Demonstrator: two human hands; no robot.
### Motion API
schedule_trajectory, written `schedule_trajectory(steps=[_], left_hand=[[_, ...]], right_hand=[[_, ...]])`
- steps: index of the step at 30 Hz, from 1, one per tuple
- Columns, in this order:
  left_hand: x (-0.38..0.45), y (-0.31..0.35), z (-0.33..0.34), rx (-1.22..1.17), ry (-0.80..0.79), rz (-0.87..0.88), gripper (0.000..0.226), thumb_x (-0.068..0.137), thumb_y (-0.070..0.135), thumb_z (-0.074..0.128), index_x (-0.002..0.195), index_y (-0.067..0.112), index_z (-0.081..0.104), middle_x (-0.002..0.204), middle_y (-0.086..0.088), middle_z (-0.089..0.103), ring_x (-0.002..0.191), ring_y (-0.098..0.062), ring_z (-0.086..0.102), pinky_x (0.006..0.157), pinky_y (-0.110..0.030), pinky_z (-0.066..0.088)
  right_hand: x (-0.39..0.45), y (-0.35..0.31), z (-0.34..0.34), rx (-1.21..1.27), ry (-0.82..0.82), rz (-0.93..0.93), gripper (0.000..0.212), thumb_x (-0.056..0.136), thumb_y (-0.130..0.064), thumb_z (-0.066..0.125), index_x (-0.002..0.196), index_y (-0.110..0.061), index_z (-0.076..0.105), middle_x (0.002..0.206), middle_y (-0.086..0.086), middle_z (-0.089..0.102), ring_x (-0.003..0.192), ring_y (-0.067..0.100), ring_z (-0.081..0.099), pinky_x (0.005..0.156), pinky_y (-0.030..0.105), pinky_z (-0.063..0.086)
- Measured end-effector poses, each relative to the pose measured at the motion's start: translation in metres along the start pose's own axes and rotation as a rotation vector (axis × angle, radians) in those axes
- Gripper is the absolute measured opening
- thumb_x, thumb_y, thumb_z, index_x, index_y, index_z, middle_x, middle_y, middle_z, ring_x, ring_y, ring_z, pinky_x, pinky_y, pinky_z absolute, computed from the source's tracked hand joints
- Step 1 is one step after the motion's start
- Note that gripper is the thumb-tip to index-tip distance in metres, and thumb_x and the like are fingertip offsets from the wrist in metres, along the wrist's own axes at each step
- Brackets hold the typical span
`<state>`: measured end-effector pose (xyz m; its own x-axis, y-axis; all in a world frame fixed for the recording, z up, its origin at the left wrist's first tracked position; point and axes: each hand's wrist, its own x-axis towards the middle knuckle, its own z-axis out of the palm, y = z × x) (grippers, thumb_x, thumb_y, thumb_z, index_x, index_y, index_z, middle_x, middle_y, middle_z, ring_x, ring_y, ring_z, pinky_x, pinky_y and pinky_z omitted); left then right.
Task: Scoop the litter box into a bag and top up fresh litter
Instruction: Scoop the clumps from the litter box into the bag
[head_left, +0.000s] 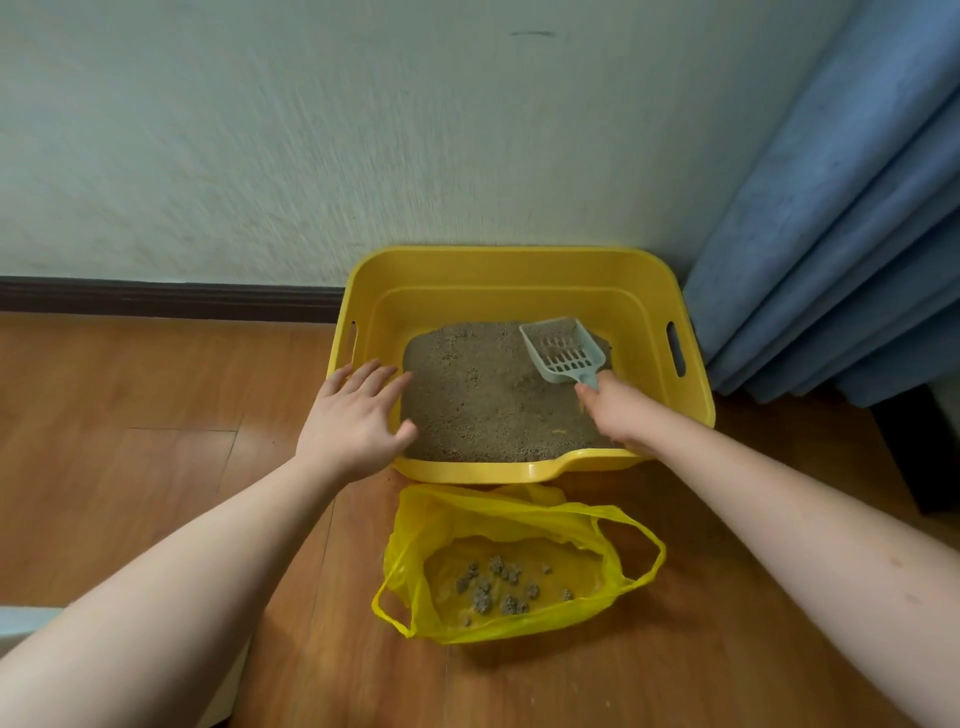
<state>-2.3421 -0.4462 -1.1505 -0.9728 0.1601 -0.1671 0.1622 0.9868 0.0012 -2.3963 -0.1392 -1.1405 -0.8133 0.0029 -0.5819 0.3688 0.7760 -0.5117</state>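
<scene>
A yellow litter box (519, 270) stands on the wood floor against the wall, holding grey-brown litter (483, 395). My right hand (618, 410) grips the handle of a pale blue slotted scoop (561, 348), whose head is above the litter at the box's right side and looks empty. My left hand (353, 415) lies with straight fingers over the box's front left corner, holding nothing. In front of the box an open yellow plastic bag (519, 525) lies on the floor with several grey clumps (498, 587) inside.
A blue curtain (841, 234) hangs at the right, next to the box. A pale wall with a dark skirting board (166, 299) runs behind. Something white (26, 623) shows at the lower left edge. A dark object (919, 447) stands at the right.
</scene>
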Motion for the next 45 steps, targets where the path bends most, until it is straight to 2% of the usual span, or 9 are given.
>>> schedule_trajectory(steps=[3,6,12,17,23,28,32,39,45], left_hand=[[0.001,-0.001,0.001,0.0,-0.003,0.001,0.074,0.084,0.061,0.017,0.151,0.03,0.029,0.158,0.003,0.031,0.148,-0.016,0.016,0.121,-0.041,0.007],[0.001,-0.002,0.002,-0.007,0.005,0.006,0.076,0.084,0.062,0.016,0.151,0.03,0.029,0.158,0.003,0.031,0.148,-0.016,0.016,0.12,-0.041,0.007],[0.0,-0.002,0.003,-0.013,0.022,0.011,0.074,0.084,0.061,0.019,0.151,0.029,0.029,0.158,0.003,0.03,0.148,-0.016,0.015,0.12,-0.04,0.007],[-0.001,0.0,0.001,-0.019,0.037,0.006,0.073,0.084,0.058,0.021,0.15,0.028,0.031,0.157,0.003,0.032,0.148,-0.016,0.016,0.12,-0.04,0.008],[-0.002,0.0,0.0,-0.023,0.039,0.012,0.073,0.085,0.057,0.022,0.151,0.027,0.03,0.157,0.002,0.031,0.148,-0.016,0.016,0.12,-0.04,0.009],[-0.002,0.001,-0.001,-0.012,0.024,0.011,0.069,0.089,0.056,0.027,0.151,0.025,0.03,0.157,0.001,0.032,0.148,-0.018,0.018,0.12,-0.042,0.009],[-0.002,0.001,0.0,-0.008,0.013,0.011,0.067,0.09,0.054,0.029,0.151,0.025,0.029,0.157,0.0,0.032,0.148,-0.019,0.017,0.12,-0.042,0.009],[-0.003,-0.001,0.001,-0.02,0.021,0.032,0.069,0.089,0.056,0.027,0.151,0.024,0.03,0.157,-0.001,0.032,0.148,-0.019,0.018,0.12,-0.043,0.01],[-0.004,0.001,0.0,-0.006,0.04,0.028,0.068,0.089,0.052,0.031,0.15,0.022,0.032,0.156,-0.001,0.034,0.147,-0.019,0.019,0.12,-0.042,0.011]], right_hand=[[-0.007,0.003,-0.005,-0.014,0.033,-0.044,0.029,0.103,-0.031,0.034,0.117,-0.008,0.045,0.081,0.006,0.05,0.063,0.016,0.044,0.051,0.029,0.033],[-0.013,0.006,-0.009,-0.031,0.047,-0.088,0.031,0.103,-0.03,0.036,0.121,-0.007,0.046,0.096,0.014,0.057,0.076,0.025,0.054,0.063,0.036,0.044],[-0.026,0.013,-0.017,-0.093,0.081,-0.113,0.028,0.102,-0.031,0.037,0.117,-0.009,0.047,0.086,0.007,0.053,0.067,0.017,0.048,0.054,0.03,0.036],[-0.045,0.015,-0.02,-0.12,0.092,-0.202,0.029,0.102,-0.035,0.038,0.115,-0.011,0.048,0.096,0.013,0.059,0.077,0.024,0.054,0.063,0.035,0.042],[-0.074,0.009,-0.021,-0.156,0.096,-0.349,0.025,0.1,-0.039,0.039,0.105,-0.017,0.051,0.081,0.007,0.056,0.064,0.015,0.048,0.054,0.031,0.037],[-0.106,0.017,0.003,-0.161,-0.043,-0.452,0.013,0.1,-0.039,0.042,0.094,-0.029,0.047,0.072,-0.005,0.052,0.057,0.008,0.045,0.051,0.026,0.036],[-0.113,0.031,0.031,-0.395,-0.077,-0.457,0.027,0.1,-0.037,0.042,0.117,-0.017,0.045,0.097,0.003,0.063,0.084,0.021,0.06,0.071,0.04,0.049],[-0.113,0.052,0.044,-0.978,0.075,-0.638,0.025,0.101,-0.034,0.036,0.121,-0.022,0.046,0.102,-0.002,0.062,0.094,0.022,0.056,0.07,0.035,0.036],[-0.12,0.055,0.041,-1.175,0.274,-0.883,0.031,0.075,-0.003,0.062,0.103,-0.016,0.066,0.072,0.003,0.061,0.068,0.025,0.057,0.057,0.036,0.04]])
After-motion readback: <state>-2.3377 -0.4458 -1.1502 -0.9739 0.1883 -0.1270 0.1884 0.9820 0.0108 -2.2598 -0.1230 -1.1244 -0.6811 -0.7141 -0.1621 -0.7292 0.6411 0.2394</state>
